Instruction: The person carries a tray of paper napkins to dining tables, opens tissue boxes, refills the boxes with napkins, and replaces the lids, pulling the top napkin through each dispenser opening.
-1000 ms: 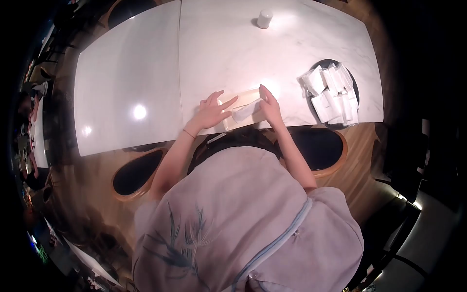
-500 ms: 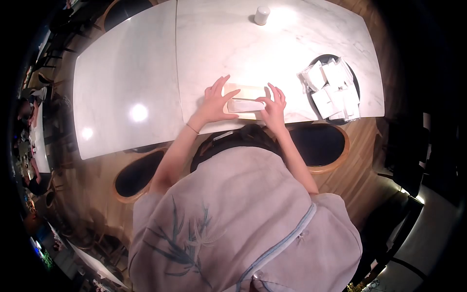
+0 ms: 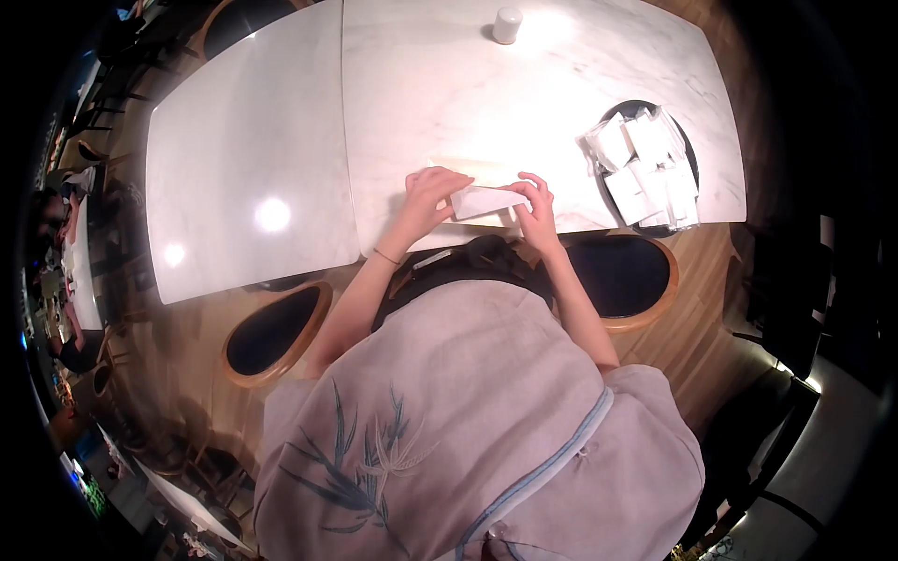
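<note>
A white folded piece (image 3: pixel 485 200), which looks like a napkin, is held between my two hands at the table's near edge. My left hand (image 3: pixel 430 198) grips its left end, thumb below and fingers on top. At the right end, my right hand (image 3: pixel 537 208) pinches it between thumb and fingers. Underneath lies a cream-coloured flat piece (image 3: pixel 491 221), showing above and below the white one; its kind I cannot make out. To the right, a dark round tray (image 3: pixel 694 154) bears several white flat packets (image 3: pixel 640 178) in a loose pile.
The pale marble table (image 3: pixel 430 84) has a seam left of my hands. A white cylindrical container (image 3: pixel 507 25) stands near the far edge. Dark-seated chairs (image 3: pixel 273 332) are tucked at the near side, another chair (image 3: pixel 622 276) to the right.
My left hand has closed in from the left and its fingers have come down onto the white piece. The white piece now looks wider and tilted, its fold partly raised.
</note>
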`<state>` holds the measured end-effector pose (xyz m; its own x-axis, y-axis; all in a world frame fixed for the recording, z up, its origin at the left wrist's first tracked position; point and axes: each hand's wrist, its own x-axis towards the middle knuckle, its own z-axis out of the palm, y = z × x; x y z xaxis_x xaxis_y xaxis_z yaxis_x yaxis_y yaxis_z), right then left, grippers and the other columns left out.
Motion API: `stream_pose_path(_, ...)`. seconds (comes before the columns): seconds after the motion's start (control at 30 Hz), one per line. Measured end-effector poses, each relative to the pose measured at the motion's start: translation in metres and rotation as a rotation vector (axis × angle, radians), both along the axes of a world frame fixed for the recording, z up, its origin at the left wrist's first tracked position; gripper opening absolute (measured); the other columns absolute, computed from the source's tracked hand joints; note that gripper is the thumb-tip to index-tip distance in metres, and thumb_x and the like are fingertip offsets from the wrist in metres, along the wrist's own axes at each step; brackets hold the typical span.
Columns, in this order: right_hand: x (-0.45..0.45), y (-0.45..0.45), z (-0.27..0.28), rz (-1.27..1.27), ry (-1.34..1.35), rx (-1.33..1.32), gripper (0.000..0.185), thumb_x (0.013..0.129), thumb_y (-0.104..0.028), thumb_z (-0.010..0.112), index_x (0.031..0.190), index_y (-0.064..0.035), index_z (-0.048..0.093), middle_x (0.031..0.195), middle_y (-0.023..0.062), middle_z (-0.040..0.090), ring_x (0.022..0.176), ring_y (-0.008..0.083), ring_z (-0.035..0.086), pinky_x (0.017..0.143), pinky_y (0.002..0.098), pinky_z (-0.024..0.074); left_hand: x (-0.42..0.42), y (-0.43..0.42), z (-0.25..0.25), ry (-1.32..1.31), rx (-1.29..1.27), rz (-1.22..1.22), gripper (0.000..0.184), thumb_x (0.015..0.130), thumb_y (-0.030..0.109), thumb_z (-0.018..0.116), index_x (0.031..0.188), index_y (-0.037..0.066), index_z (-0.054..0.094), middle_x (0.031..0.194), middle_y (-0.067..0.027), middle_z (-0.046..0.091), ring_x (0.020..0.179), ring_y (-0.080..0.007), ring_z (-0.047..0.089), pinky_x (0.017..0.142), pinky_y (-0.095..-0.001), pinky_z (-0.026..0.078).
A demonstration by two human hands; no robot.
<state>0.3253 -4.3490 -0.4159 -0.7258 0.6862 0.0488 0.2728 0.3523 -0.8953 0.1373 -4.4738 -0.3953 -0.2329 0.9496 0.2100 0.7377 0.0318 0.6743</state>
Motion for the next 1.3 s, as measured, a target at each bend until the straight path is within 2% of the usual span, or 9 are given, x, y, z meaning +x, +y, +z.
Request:
stream_pose_path(0.33,0.004,0.009,0.005,0.167,-0.15,0.101,0.024,0.077,-0.007,0.055,0.096,-0.017,0.066,0.095,-0.0045,0.061,0.108,0.0181,0.042,0.091,0.0343,0.0238,0.014,-0.032,0.024,-0.075,-0.033,-0.002,0.013,0.071,0.012,0.068,0.084,0.011,0.069,0.082,-0.0003,0.064,0.083,-0.0141,0.056,0.079,-0.0295,0.03)
stream_pose_path(0.43,0.0,0.013,0.0,0.171,-0.098,0.083,0.016,0.079,-0.011,0.056,0.09,-0.0149,0.066,0.083,-0.002,0.06,0.096,0.0175,0.044,0.085,0.0345,0.0243,0.023,-0.042,0.02,-0.047,-0.019,0.07,0.009,0.072,0.012,0.069,0.081,0.01,0.068,0.078,-0.0006,0.064,0.078,-0.0152,0.057,0.075,-0.0287,0.033)
stream_pose_path(0.6,-0.019,0.011,-0.004,0.085,-0.09,0.204,0.009,0.08,-0.02,0.061,0.084,-0.0145,0.067,0.072,-0.0024,0.057,0.081,0.0151,0.045,0.076,0.0327,0.0253,0.035,-0.052,0.024,-0.09,-0.034,0.212,0.011,0.072,0.016,0.071,0.075,0.007,0.066,0.071,-0.0027,0.063,0.067,-0.0173,0.057,0.066,-0.0289,0.037)
stream_pose_path(0.83,-0.035,0.01,0.001,0.124,-0.081,0.337,0.008,0.074,-0.02,0.067,0.078,-0.013,0.067,0.064,-0.003,0.055,0.075,0.0147,0.046,0.072,0.032,0.0266,0.042,-0.058,0.021,-0.207,-0.051,0.289,0.019,0.069,0.022,0.074,0.068,0.006,0.063,0.061,-0.0055,0.058,0.053,-0.0196,0.055,0.05,-0.0304,0.04)
stream_pose_path(1.07,-0.049,0.013,-0.005,0.118,0.099,0.439,0.009,0.07,-0.014,0.07,0.077,-0.0126,0.064,0.065,-0.0031,0.056,0.072,0.0146,0.048,0.07,0.0299,0.0291,0.032,-0.054,0.026,-0.104,-0.052,0.231,0.026,0.066,0.024,0.075,0.061,0.006,0.058,0.057,-0.0053,0.055,0.052,-0.0201,0.055,0.054,-0.0315,0.042)
stream_pose_path(1.17,-0.051,0.014,-0.004,0.157,0.108,0.463,0.011,0.069,-0.015,0.071,0.077,-0.013,0.063,0.065,-0.0039,0.055,0.072,0.0143,0.048,0.069,0.0297,0.0295,0.025,-0.059,0.02,-0.12,-0.114,0.194,0.026,0.065,0.024,0.076,0.062,0.007,0.057,0.065,-0.0056,0.057,0.059,-0.0209,0.056,0.057,-0.0308,0.043)
stream_pose_path(1.23,-0.052,0.014,-0.005,0.191,0.098,0.48,0.012,0.069,-0.015,0.071,0.077,-0.0132,0.062,0.065,-0.0042,0.055,0.072,0.0142,0.048,0.068,0.0297,0.0297,0.012,-0.058,0.015,-0.074,-0.063,-0.003,0.041,0.06,0.035,0.077,0.086,0.007,0.061,0.086,-0.0071,0.059,0.084,-0.0243,0.056,0.071,-0.0318,0.042)
stream_pose_path(1.27,-0.052,0.016,-0.008,0.195,0.103,0.511,0.013,0.069,-0.015,0.071,0.077,-0.0133,0.061,0.066,-0.0044,0.055,0.072,0.0139,0.048,0.068,0.0297,0.0297,0.008,-0.048,0.022,-0.074,-0.062,-0.008,0.041,0.06,0.035,0.077,0.086,0.007,0.061,0.086,-0.0071,0.059,0.084,-0.0243,0.056,0.071,-0.0318,0.042)
stream_pose_path(1.3,-0.052,0.017,-0.008,0.199,0.108,0.542,0.014,0.068,-0.016,0.071,0.077,-0.0135,0.061,0.066,-0.0047,0.055,0.072,0.0137,0.048,0.068,0.0298,0.0297,0.005,-0.035,0.037,-0.018,-0.062,-0.077,0.058,0.057,0.04,0.077,0.1,0.009,0.056,0.097,-0.0068,0.056,0.095,-0.0251,0.051,0.077,-0.0343,0.038)
